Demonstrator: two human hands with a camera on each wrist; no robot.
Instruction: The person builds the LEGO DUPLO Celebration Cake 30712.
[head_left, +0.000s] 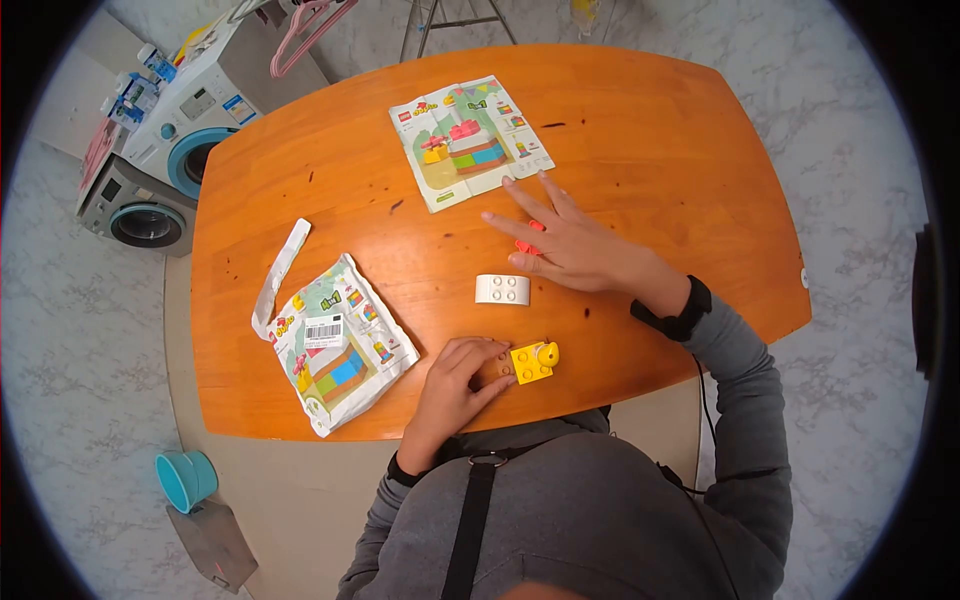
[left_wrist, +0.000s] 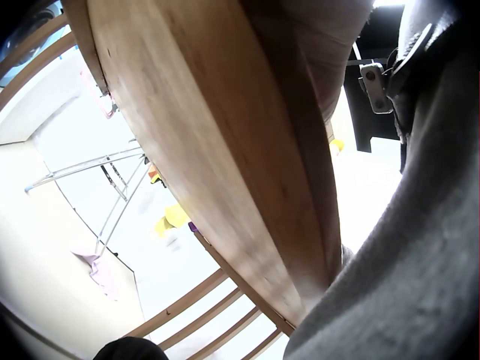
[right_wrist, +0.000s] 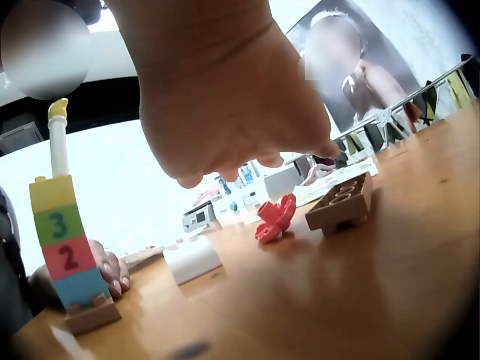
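At the near edge of the table, my left hand (head_left: 460, 388) holds the foot of a brick tower (right_wrist: 66, 247), with thumb and forefinger on either side of its brown base. Blue, red "2", green "3" and yellow bricks rise from that base, topped by a white candle with a yellow flame. My right hand (head_left: 580, 245) is stretched over the table with fingers spread. Below it lie a red flower-shaped piece (right_wrist: 276, 217) and a brown studded brick (right_wrist: 342, 204); from the head, the hand hides the brown brick. A white curved brick (head_left: 502, 290) lies between both hands.
A printed instruction sheet (head_left: 435, 180) lies at the back of the table. At the left is a torn paper bag (head_left: 378, 345) with a barcode label, its ripped-off strip (head_left: 285, 270) beside it. Two washing machines (head_left: 150, 225) stand beyond the table's left side.
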